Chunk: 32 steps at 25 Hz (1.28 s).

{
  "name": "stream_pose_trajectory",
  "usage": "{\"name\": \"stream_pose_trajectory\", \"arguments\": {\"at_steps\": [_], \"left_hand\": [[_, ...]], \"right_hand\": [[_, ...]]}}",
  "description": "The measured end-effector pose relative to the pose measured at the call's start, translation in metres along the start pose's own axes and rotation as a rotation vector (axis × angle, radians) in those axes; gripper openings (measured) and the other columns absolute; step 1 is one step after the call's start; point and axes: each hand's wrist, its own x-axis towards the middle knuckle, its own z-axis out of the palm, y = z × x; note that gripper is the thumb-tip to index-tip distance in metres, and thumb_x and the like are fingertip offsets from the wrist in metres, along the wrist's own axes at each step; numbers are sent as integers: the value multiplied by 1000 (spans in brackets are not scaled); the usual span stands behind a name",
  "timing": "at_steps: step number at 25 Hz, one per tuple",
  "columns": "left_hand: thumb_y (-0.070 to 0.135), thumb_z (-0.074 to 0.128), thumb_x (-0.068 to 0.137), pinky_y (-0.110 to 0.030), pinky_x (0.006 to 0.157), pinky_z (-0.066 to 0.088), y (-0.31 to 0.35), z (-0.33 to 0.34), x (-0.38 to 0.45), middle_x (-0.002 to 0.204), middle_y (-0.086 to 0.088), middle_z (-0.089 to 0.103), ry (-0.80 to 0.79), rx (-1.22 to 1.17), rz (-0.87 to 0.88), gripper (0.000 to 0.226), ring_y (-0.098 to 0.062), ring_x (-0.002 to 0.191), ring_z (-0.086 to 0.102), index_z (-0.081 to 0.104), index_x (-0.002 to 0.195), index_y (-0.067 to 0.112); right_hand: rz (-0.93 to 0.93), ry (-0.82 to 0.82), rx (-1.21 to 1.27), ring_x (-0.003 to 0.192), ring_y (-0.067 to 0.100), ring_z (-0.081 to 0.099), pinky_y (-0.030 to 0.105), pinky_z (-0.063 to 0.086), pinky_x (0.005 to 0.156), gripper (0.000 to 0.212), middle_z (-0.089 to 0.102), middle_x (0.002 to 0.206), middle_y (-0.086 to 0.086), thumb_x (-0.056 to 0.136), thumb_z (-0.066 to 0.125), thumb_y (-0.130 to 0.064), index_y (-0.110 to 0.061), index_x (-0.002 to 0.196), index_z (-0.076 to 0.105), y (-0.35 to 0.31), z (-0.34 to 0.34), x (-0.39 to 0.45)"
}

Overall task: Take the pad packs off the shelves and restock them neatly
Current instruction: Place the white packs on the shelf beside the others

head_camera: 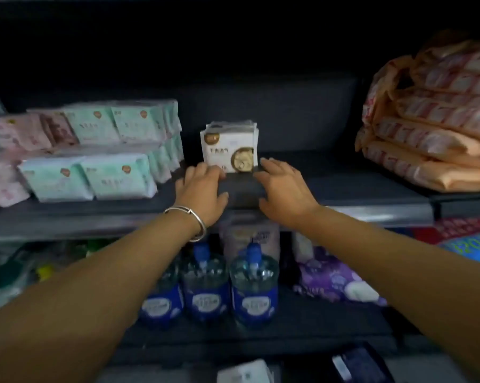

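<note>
Pad packs fill a dark shelf [344,186] at chest height, and one white pack [229,147] stands upright near the middle of it, its printed face turned outward. Both bare hands reach in toward its base. The left hand [202,193] lies palm down on the shelf with its fingers loosely bent, the fingertips at the pack's lower left corner; whether they actually touch it cannot be told. A silver bangle [190,219] circles that wrist. The right hand [284,189] lies likewise just right of the pack, fingers spread and relaxed, holding nothing, the fingertips close beside the pack's lower right edge.

To the left sit mint-green packs [100,156] stacked in two layers, with pink packs [3,161] beyond them. At the far right a pile of orange packs [432,128] lies flat, well apart from the white one. On the shelf below stand blue-labelled bottles [233,288] with blue caps, and beside them a purple pack [335,283].
</note>
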Motion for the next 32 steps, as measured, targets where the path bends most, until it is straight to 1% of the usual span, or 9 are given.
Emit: {"name": "stream_pose_trajectory", "arguments": {"at_steps": [3,5,11,14,17,22,26,29,32], "left_hand": [[26,57,88,-37,97,28,15,11,-70,128,-5,39,36,-11,17,40,-25,122,33,45,125,18],[27,58,87,-36,96,28,17,34,-120,128,-4,38,-20,-18,37,41,-24,120,34,45,125,18],[30,58,86,-36,99,28,5,126,-224,135,0,34,-483,106,98,54,-21,126,32,35,135,24],[22,62,83,-36,101,28,-12,173,-242,138,0,32,-667,165,98,65,-22,128,31,30,139,24],[31,68,79,-37,102,28,-29,216,-252,141,0,30,-804,215,127,76,-22,130,31,25,142,24],[29,62,84,-38,106,25,-51,276,-260,148,-1,24,-887,232,147,78,-23,134,26,16,146,23],[21,61,85,-42,113,19,-56,301,-270,154,-5,13,-907,226,133,81,-26,141,14,10,148,22],[22,63,84,-43,116,16,-62,310,-272,156,-8,3,-931,238,112,86,-27,144,3,6,149,23],[25,69,80,-46,116,15,-66,316,-269,156,-8,0,-951,237,50,97,-28,145,0,1,149,23]], "right_hand": [[-20,-12,29,146,23,12,35,12,116,55,17,157,9,86,58,-14,-10,139,42,-9,9,-73],[-20,-49,39,144,25,17,40,18,117,53,22,156,10,85,59,-12,-9,136,46,-11,31,-125],[36,-361,107,142,22,18,35,23,113,56,19,157,2,90,58,-20,-12,142,37,-6,117,-238],[73,-531,132,143,20,17,34,22,114,66,17,157,2,89,60,-27,-15,146,30,-3,176,-264],[92,-681,186,142,21,17,35,23,115,81,16,157,2,83,66,-36,-15,148,23,-1,225,-279],[73,-912,167,137,25,22,40,25,113,100,22,153,3,73,74,-46,-16,148,16,-4,280,-288],[37,-992,101,133,26,27,45,27,110,107,27,148,5,66,77,-50,-16,146,16,-6,305,-293],[10,-979,36,129,27,30,45,32,106,108,29,143,6,64,80,-44,-15,144,15,-12,321,-300],[-3,-908,117,123,25,33,36,35,105,97,36,138,7,67,78,-38,-13,142,21,-10,326,-295]]}}
